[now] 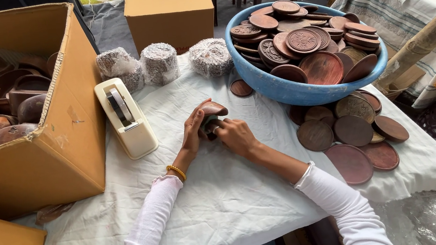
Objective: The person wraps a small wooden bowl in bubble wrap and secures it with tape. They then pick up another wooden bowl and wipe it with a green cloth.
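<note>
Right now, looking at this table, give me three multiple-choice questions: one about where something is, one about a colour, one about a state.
1. Where is the tape dispenser?
A. Inside the basin
B. Between the open cardboard box and the hands
C. On the chair

2. What colour is the basin holding the wooden discs?
A. Blue
B. Red
C. White

3. What are the left hand and right hand doing?
A. Resting empty
B. Lifting the basin
C. Both holding a small wooden piece

Answers: B, it stands beside the box; A, its wall is blue; C, both hands clasp it.
</note>
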